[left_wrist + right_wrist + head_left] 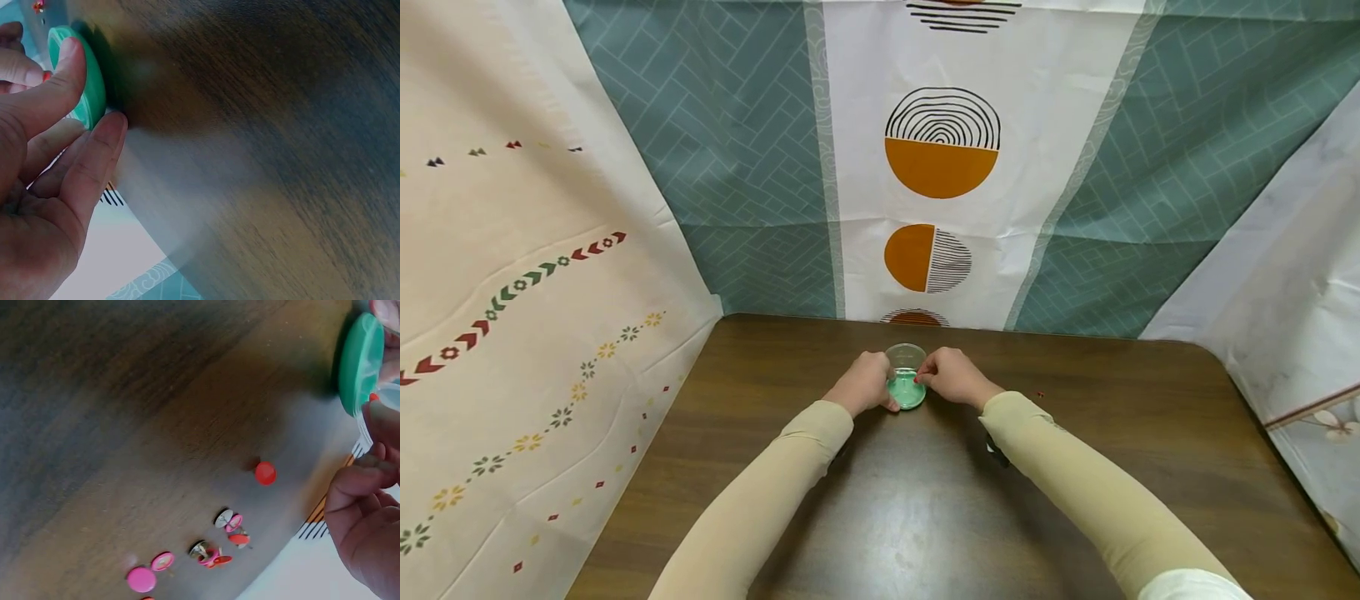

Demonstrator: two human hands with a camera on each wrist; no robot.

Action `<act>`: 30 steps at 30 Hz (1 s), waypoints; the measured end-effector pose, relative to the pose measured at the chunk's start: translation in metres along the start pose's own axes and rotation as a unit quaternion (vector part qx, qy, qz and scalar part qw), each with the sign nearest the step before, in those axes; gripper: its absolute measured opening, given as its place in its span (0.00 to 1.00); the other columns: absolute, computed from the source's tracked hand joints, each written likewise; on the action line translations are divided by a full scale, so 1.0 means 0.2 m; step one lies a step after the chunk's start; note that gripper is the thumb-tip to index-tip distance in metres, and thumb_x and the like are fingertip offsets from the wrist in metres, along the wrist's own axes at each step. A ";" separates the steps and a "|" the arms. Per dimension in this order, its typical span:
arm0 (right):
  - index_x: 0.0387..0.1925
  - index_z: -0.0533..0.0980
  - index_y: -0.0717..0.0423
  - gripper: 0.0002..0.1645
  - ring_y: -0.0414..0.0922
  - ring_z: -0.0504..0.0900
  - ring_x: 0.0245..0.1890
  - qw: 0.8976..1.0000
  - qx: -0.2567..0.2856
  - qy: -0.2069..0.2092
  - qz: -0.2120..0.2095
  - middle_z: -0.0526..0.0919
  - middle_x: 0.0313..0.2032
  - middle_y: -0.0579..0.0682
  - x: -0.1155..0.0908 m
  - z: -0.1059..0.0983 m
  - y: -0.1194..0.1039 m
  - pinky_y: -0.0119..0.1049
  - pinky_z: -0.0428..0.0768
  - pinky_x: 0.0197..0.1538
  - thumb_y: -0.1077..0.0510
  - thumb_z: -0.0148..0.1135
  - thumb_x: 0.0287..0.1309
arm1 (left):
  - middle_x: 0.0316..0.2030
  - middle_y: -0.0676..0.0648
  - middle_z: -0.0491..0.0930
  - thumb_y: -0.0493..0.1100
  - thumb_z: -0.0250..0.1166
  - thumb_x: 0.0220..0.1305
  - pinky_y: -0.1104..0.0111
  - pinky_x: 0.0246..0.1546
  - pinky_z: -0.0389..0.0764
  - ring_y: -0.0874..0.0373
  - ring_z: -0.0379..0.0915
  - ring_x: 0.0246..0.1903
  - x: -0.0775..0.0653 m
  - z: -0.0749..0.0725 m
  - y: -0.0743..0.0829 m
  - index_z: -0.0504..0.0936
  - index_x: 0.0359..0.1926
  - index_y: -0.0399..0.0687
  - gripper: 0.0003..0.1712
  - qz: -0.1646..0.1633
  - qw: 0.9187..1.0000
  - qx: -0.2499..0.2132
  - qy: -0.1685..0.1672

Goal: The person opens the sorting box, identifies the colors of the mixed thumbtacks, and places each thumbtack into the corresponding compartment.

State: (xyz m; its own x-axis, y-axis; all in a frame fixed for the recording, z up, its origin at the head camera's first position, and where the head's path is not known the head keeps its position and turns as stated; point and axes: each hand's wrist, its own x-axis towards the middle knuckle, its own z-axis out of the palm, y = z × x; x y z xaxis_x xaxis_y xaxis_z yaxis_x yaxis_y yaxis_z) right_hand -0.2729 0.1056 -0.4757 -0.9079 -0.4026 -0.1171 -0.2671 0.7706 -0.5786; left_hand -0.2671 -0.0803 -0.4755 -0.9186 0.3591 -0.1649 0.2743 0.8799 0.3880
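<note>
A round case with a green base point(907, 393) and a raised clear lid point(906, 354) stands on the table in the head view. My left hand point(867, 383) grips its left side; in the left wrist view the thumb lies over the green rim point(95, 81) and the fingers touch its side. From the right, my right hand point(957, 377) pinches a small red thumbtack point(374, 397) between thumb and forefinger, close to the case opening. Most of that tack is hidden by the fingertips. Whether anything lies inside the case I cannot tell.
On the brown table point(895, 517), the right wrist view shows several loose thumbtacks: a red one point(265, 473), a pink one point(142, 579), and a cluster point(209, 553) with metal pins showing. Patterned cloth point(752, 150) hangs behind the table's far edge.
</note>
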 end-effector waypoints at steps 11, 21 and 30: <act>0.31 0.84 0.47 0.04 0.41 0.75 0.35 0.982 -0.181 0.024 -0.051 0.79 0.30 0.44 0.01 0.05 -0.05 0.39 0.78 0.37 0.53 0.66 0.55 | 0.36 0.50 0.85 0.53 0.80 0.33 0.71 0.34 0.76 0.62 0.73 0.32 0.00 0.00 0.01 0.86 0.38 0.44 0.28 0.008 1.000 0.002 0.003; 0.20 0.81 0.45 0.07 0.38 0.74 0.22 0.984 -0.173 0.022 -0.014 0.80 0.22 0.38 0.03 0.07 -0.07 0.36 0.75 0.26 0.56 0.65 0.52 | 0.37 0.49 0.85 0.52 0.80 0.32 0.70 0.37 0.77 0.60 0.74 0.34 -0.01 -0.01 0.00 0.86 0.38 0.43 0.29 0.004 1.000 0.002 0.008; 0.18 0.78 0.45 0.08 0.40 0.73 0.24 0.984 -0.176 0.030 0.028 0.78 0.24 0.43 0.02 0.09 -0.09 0.36 0.73 0.25 0.57 0.62 0.50 | 0.36 0.49 0.84 0.51 0.81 0.31 0.71 0.34 0.76 0.60 0.73 0.31 -0.02 -0.02 0.02 0.86 0.36 0.43 0.27 0.003 1.000 -0.005 0.009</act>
State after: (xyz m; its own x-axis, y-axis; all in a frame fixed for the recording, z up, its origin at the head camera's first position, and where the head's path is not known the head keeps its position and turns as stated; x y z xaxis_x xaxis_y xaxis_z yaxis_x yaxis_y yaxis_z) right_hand -0.2663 0.0809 -0.4805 -0.9391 -0.3326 -0.0860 -0.3016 0.9181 -0.2570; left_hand -0.2630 -0.0799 -0.4703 -0.9218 0.3587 -0.1470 0.2770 0.8747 0.3976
